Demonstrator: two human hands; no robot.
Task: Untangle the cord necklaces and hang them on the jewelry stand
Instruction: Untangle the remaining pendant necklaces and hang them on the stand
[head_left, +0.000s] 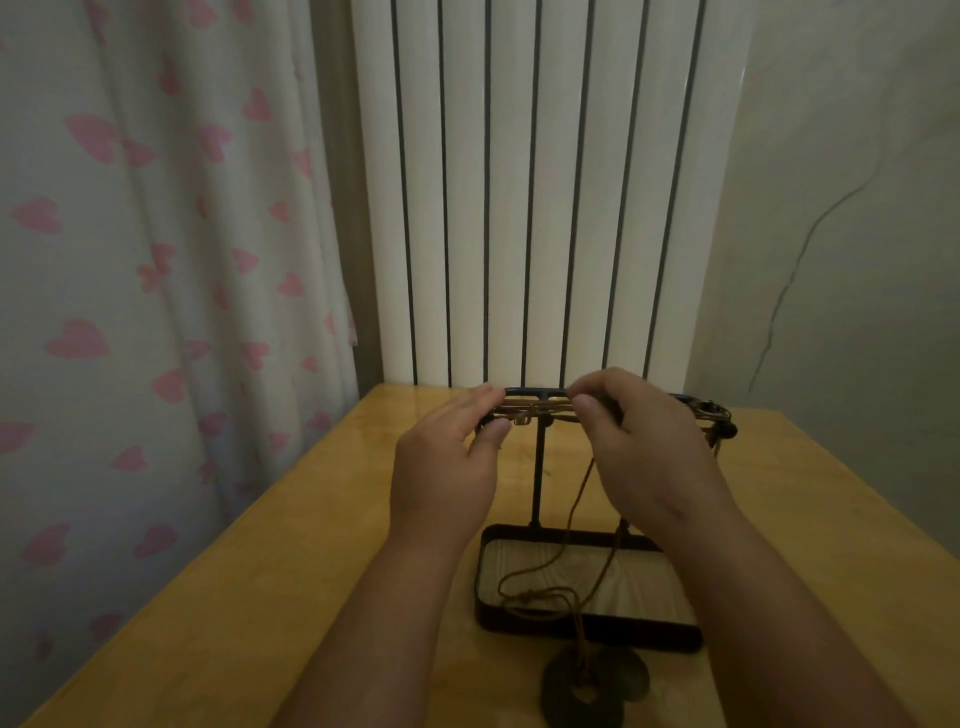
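Observation:
A dark metal jewelry stand (538, 467) rises from a rectangular tray base (587, 629) on the wooden table. Brown cord (540, 410) runs along its top crossbar. My left hand (441, 467) pinches the cord near the bar's left end between thumb and fingers. To the right of the post, my right hand (639, 441) pinches the cord at the crossbar. A loop of brown cord (540, 597) hangs down into the tray and ends in dark round pendants (592, 680) lying on the table in front of the tray.
The yellow wooden table (260, 571) stands against a white ribbed radiator (519, 208). A curtain with pink hearts (156, 260) hangs at the left. A cracked wall (831, 260) is at the right.

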